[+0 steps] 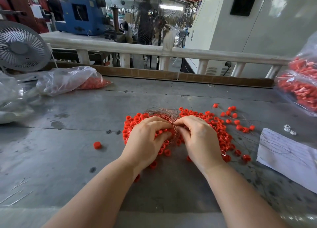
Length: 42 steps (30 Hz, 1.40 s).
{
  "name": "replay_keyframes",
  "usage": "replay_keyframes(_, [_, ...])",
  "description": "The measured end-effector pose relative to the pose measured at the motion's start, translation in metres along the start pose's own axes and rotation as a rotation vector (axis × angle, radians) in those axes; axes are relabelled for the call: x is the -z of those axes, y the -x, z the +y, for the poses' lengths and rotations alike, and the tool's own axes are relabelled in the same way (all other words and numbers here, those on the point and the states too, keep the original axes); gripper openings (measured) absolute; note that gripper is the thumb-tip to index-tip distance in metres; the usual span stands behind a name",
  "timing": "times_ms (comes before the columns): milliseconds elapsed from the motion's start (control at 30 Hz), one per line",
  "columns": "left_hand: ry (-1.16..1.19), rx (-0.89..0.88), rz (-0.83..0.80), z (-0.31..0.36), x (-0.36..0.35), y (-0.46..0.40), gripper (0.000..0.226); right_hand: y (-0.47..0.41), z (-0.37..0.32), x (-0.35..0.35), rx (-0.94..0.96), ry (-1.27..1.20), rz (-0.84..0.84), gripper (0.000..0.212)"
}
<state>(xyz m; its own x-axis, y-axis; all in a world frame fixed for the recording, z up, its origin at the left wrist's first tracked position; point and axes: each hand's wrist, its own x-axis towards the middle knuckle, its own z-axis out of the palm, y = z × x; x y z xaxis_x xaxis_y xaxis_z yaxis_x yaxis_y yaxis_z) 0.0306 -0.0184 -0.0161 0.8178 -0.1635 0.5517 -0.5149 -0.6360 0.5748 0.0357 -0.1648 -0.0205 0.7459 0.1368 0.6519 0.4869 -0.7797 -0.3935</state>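
Left hand (147, 135) and right hand (197, 137) were fingertip to fingertip, both pinching copper wire bundle (163, 113) atop red cap pile (217, 125) at bench (68, 142) centre, likely to keep strands gathered. 1 stray cap (97, 145) lay at pile's 9 o'clock.

The grey table (68, 150) bears a heap of red caps (217, 125), 1 stray cap (97, 145), paper (288, 155) and plastic bags (65, 80).

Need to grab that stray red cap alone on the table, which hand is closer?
Left. The left hand lies just right of the stray red cap, on the red pile; the right hand lies farther right, beyond the left hand. Both pinch the thin wires.
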Motion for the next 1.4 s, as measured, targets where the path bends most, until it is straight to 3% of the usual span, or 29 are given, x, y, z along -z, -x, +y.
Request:
replay_keyframes(400, [0.002, 0.122, 0.14, -0.003, 0.004, -0.001, 0.013, -0.007, 0.016, 0.005, -0.164, -0.017, 0.16, 0.008])
replay_keyframes(800, [-0.029, 0.144, 0.155, -0.009, 0.003, -0.001, 0.014, -0.009, 0.014, 0.014, -0.134, 0.029, 0.316, 0.006])
replay_keyframes(1033, [-0.076, 0.127, 0.093, -0.013, 0.0, -0.001, 0.013, -0.003, 0.026, 0.01, -0.348, 0.289, -0.04, 0.017])
replay_keyframes(1133, [-0.099, 0.113, 0.071, -0.012, -0.002, -0.001, 0.012, -0.002, 0.018, 0.01, -0.255, 0.243, 0.002, 0.028])
replay_keyframes(1300, [-0.111, 0.104, 0.075, -0.011, -0.003, 0.001, 0.014, 0.002, -0.002, 0.003, -0.023, 0.052, -0.065, 0.022])
replay_keyframes(1400, [-0.108, 0.114, 0.074, -0.01, -0.002, 0.001, 0.016, 0.002, -0.002, 0.001, 0.002, 0.014, -0.063, 0.019])
